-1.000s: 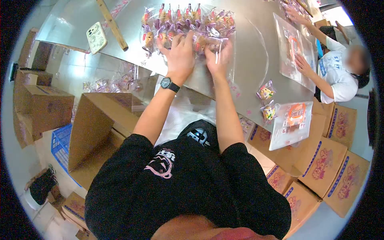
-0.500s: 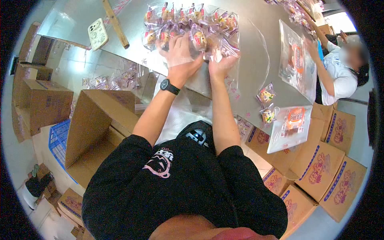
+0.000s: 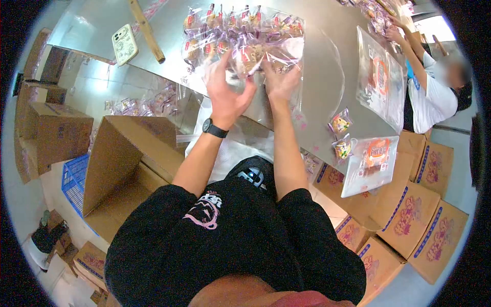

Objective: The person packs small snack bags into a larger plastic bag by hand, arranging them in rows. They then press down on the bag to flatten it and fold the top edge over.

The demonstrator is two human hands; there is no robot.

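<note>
A large clear plastic bag [image 3: 280, 42] lies on the metal table, with rows of small wrapped pastries [image 3: 209, 48] inside it. The nearest wrapped pastry [image 3: 247, 57] sits at the bag's near end, between my hands. My left hand [image 3: 228, 97], with a black watch on its wrist, is open at the left of this end. Its thumb and fingers are spread apart, the fingertips close to the pastries. On the right, my right hand [image 3: 280, 84] is closed on the bag's near edge; clear film partly covers its fingers.
A phone [image 3: 125, 45] and a wooden stick [image 3: 147, 31] lie at the left. Two loose wrapped pastries [image 3: 340, 123] and flat printed bags [image 3: 371, 166] are at the right. An open carton [image 3: 110, 169] stands lower left, stacked cartons [image 3: 411, 217] lower right. A co-worker [image 3: 432, 94] handles packets.
My left hand has drawn back toward me from the pastries and its fingers have spread. My right hand has shifted slightly at the bag's end. The co-worker's hands have moved up toward packets.
</note>
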